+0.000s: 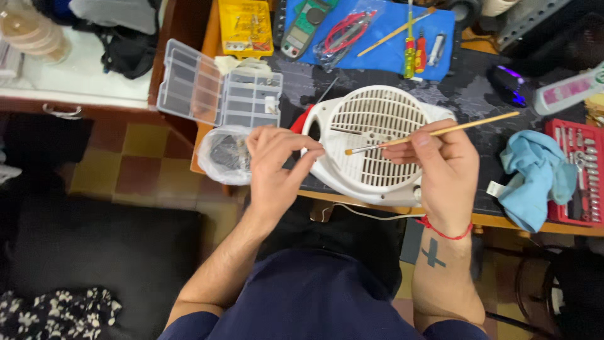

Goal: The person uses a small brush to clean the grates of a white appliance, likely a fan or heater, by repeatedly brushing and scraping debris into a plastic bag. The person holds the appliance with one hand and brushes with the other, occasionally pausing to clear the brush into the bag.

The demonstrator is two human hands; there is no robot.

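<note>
Lower centre: left hand (pixel 275 167) grips the left rim of the white fan heater (pixel 371 145), fingers curled | right hand (pixel 440 165) pinches a thin wooden paintbrush (pixel 434 132), bristles on the grille | frame centre: heater lies grille-up on the dark table (pixel 478 94) | right: blue cloth (pixel 535 176), red socket set (pixel 582 170) | upper left: clear parts box (pixel 217 88) | top: blue mat (pixel 390 31) bearing screwdrivers (pixel 415 50).

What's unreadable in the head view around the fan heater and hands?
- Fan heater near edge: covered by both hands.
- Inside the heater: hidden behind its grille slats.
- Left hand fingertips: too small to tell whether they pinch anything.
- Clear bag contents: blurred and partly behind the left hand.
- Socket set: cut off by the right frame edge.
- Brush bristles: too small; the right hand covers part of the handle.
</note>
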